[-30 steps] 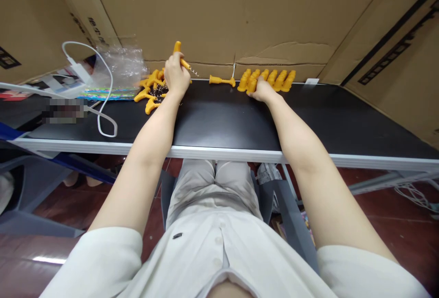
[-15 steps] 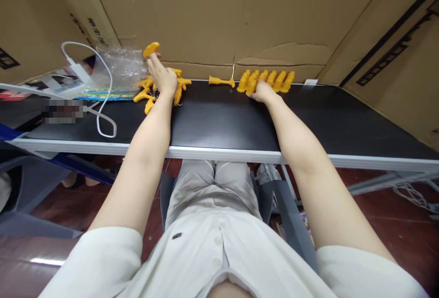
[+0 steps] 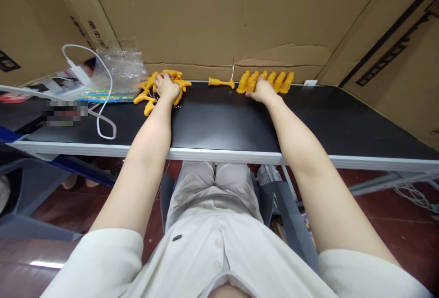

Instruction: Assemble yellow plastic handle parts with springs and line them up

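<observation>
On the black tabletop (image 3: 219, 119), by cardboard walls, the left hand (image 3: 167, 86) lies over a heap of yellow pieces (image 3: 151, 89), fingers' grip unclear; the right hand (image 3: 262, 91) rests against a neat yellow row (image 3: 274, 80), fingers curled, grip unclear.

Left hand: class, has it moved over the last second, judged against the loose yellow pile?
Yes. The left hand has dropped from above the loose yellow pile to rest on it.

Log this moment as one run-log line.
left hand: on loose yellow pieces | right hand: at yellow row | single piece: between | table
</observation>
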A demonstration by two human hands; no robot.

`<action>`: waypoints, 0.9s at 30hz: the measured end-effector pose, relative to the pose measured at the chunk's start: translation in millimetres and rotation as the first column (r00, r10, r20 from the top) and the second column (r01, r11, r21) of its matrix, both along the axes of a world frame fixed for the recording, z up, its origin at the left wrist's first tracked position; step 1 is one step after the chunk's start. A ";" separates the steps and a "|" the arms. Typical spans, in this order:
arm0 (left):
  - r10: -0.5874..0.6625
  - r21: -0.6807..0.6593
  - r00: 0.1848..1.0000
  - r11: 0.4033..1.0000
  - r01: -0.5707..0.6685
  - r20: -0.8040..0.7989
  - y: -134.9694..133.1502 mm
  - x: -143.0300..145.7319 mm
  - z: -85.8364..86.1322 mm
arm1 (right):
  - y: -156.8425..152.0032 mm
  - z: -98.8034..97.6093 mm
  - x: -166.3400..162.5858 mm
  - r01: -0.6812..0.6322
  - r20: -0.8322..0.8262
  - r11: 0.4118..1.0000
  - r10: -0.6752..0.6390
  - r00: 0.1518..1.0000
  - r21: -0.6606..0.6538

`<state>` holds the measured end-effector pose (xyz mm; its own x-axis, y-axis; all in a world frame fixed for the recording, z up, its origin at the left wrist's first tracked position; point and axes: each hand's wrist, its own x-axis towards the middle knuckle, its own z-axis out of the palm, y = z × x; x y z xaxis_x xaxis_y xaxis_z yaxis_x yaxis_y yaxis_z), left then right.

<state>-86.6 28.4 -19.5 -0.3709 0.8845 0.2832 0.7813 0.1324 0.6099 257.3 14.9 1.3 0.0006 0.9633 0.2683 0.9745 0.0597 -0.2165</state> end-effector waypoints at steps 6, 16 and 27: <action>0.007 0.053 0.999 0.999 -0.009 0.032 -9.4 7.9 5.8 | -18.3 29.1 -23.5 0.045 0.019 0.992 -0.047 0.999 0.117; 0.041 0.060 0.999 0.997 -0.042 0.010 0.8 6.9 7.6 | 21.5 22.1 -74.1 -0.302 0.298 0.950 0.312 0.902 -0.079; 0.005 0.061 1.000 0.998 -0.004 -0.008 -2.4 10.1 12.0 | 58.0 -0.1 -95.5 -0.148 0.215 0.968 0.191 0.958 -0.203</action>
